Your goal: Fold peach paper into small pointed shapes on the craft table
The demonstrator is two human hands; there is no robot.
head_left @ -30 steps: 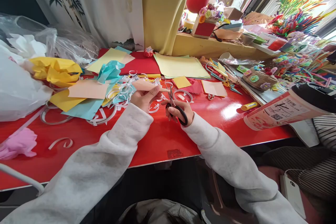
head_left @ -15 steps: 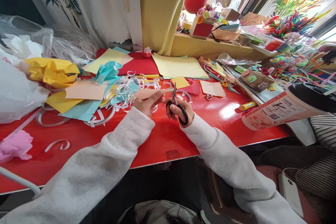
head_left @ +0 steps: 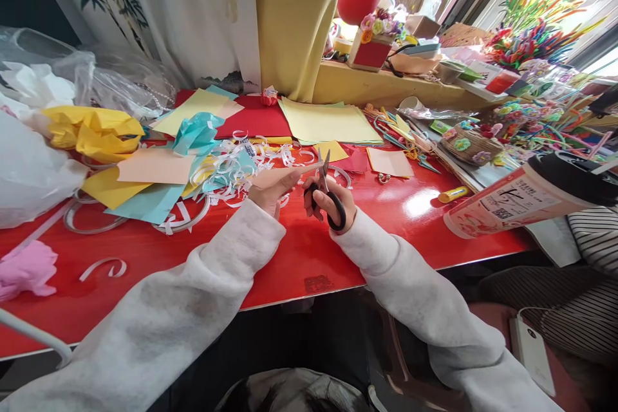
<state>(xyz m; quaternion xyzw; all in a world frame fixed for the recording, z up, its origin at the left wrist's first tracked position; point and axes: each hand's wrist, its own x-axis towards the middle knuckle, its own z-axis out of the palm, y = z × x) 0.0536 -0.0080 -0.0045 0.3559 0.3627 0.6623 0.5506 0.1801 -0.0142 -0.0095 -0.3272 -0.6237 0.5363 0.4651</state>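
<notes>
- Blades of the black-handled metal scissors [head_left: 324,181] have been parted into a wider V since the earlier frame; by judgement, the cutting is caught between snips.
- Scissor loops are gripped by the right hand [head_left: 329,198], its fingers curled around them.
- Pale pink thin paper [head_left: 277,176] is pinched between the thumb and fingers of the left hand [head_left: 273,193], above the glossy red worktop [head_left: 299,261].
- Its far end is held up to the blades; whether it lies between them cannot be told.
- Beyond, a yellow paper square [head_left: 332,151] is laid, with curled white and blue scraps [head_left: 230,175] heaped farther left.
</notes>
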